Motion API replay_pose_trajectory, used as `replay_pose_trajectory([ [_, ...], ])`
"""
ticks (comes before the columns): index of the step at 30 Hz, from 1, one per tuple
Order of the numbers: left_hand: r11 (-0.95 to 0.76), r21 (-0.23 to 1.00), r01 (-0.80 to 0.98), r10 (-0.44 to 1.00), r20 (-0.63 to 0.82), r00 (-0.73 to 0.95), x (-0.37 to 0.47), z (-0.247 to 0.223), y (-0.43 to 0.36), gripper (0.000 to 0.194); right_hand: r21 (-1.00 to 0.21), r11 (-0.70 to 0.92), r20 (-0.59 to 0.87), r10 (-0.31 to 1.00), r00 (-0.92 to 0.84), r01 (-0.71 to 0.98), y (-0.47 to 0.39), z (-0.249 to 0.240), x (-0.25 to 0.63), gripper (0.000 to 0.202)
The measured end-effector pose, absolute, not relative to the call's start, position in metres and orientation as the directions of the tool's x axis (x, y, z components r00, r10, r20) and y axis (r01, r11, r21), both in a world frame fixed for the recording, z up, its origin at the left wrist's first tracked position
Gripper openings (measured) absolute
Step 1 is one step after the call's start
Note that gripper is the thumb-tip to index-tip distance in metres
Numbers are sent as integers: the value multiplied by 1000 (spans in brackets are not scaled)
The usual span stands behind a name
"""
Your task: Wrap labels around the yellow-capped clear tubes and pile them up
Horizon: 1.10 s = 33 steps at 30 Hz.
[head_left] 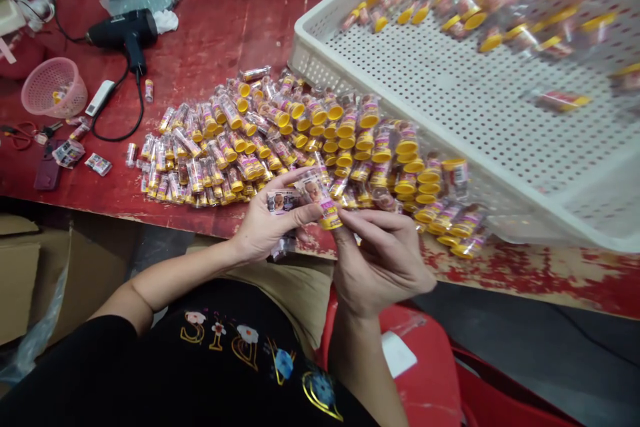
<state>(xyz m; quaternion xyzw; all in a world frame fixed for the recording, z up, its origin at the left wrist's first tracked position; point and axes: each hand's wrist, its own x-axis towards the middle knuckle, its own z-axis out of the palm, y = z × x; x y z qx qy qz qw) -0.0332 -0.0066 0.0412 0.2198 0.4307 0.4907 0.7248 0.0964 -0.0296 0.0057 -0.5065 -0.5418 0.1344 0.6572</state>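
Observation:
My left hand (273, 219) is closed, its thumb pressing on a small clear tube with a yellow cap and a printed wrapper (320, 199). A stack of printed plastic sleeves (283, 203) is also tucked in its fingers. My right hand (383, 250) pinches the yellow-capped end of the same tube between thumb and fingertips. Just beyond both hands lies a big pile of similar yellow-capped tubes (235, 140) on the red table (240, 7).
A white perforated crate (450, 100) with several wrapped tubes (493, 0) stands at the right. On the left are a black heat gun (125, 33) with its cord, a pink basket (54, 83), red-handled scissors (20, 137) and a purple phone-like object (47, 167). A red stool (425, 373) is below.

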Motion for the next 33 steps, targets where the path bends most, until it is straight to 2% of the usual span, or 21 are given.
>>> replay_pose_trajectory([
  [6,426,704,-568,883,-460,92,-42,33,-3,68,-838,441,534,786,313,322,-23,6,88,29],
  [9,402,673,-620,869,-494,28,-58,34,-4,68,-846,456,518,826,223,276,-4,9,79,24],
  [11,378,627,-681,843,-537,-27,-75,37,-9,62,-830,489,535,834,135,269,22,11,62,18],
  [14,330,578,-746,777,-616,-133,-104,41,-23,40,-733,610,627,777,-49,302,66,12,18,12],
  [16,287,599,-747,740,-634,-225,-122,42,-30,31,-625,687,663,718,-212,372,90,13,-13,14],
  [19,199,685,-701,719,-588,-371,-144,39,-25,28,-483,751,559,660,-502,450,117,16,-36,23],
  [21,159,736,-658,720,-543,-433,-154,34,-12,26,-472,779,512,623,-592,412,136,19,-23,26],
  [23,166,762,-626,723,-526,-448,-160,31,2,21,-502,738,507,674,-538,451,163,25,14,31],
  [24,184,767,-615,721,-531,-446,-161,31,8,21,-526,654,467,757,-458,544,180,28,40,32],
  [25,210,768,-605,715,-543,-441,-161,32,13,23,-542,523,399,849,-346,658,201,31,70,32],
  [27,262,762,-592,697,-574,-431,-160,37,17,33,-493,94,141,990,-27,865,247,35,133,27],
  [29,300,755,-583,684,-596,-421,-158,46,17,47,-441,-118,41,988,152,890,294,34,190,23],
  [30,314,754,-577,677,-604,-421,-157,51,16,52,-428,-179,22,978,208,886,316,32,212,27],
  [33,365,747,-556,638,-635,-435,-151,61,17,57,-439,-246,46,954,295,864,370,23,253,46],
])
